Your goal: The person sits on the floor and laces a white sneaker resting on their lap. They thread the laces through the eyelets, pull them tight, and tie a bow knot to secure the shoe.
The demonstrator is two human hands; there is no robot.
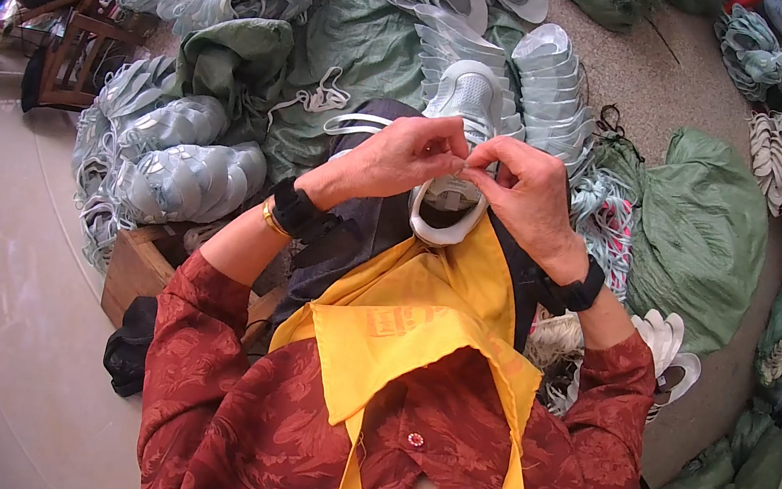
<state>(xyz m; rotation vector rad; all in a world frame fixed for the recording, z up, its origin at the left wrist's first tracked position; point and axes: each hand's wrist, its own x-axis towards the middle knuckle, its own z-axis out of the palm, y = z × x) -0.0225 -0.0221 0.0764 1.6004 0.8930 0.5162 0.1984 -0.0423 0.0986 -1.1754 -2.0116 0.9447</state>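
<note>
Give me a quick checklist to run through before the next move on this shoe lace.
1. Shoe steady on the lap, toe pointing away: ok.
2. Both hands on the work: ok; left hand and right hand meet over the lacing area.
3. Lace end pinched between the fingertips: cannot tell, too small to make out.
4. Lace fed through the proper eyelet: cannot tell, the hands cover it.
5. Loose white laces within reach on the green cloth: ok.
6. Yellow apron clear of the shoe opening: ok, its edge lies below the heel.
</note>
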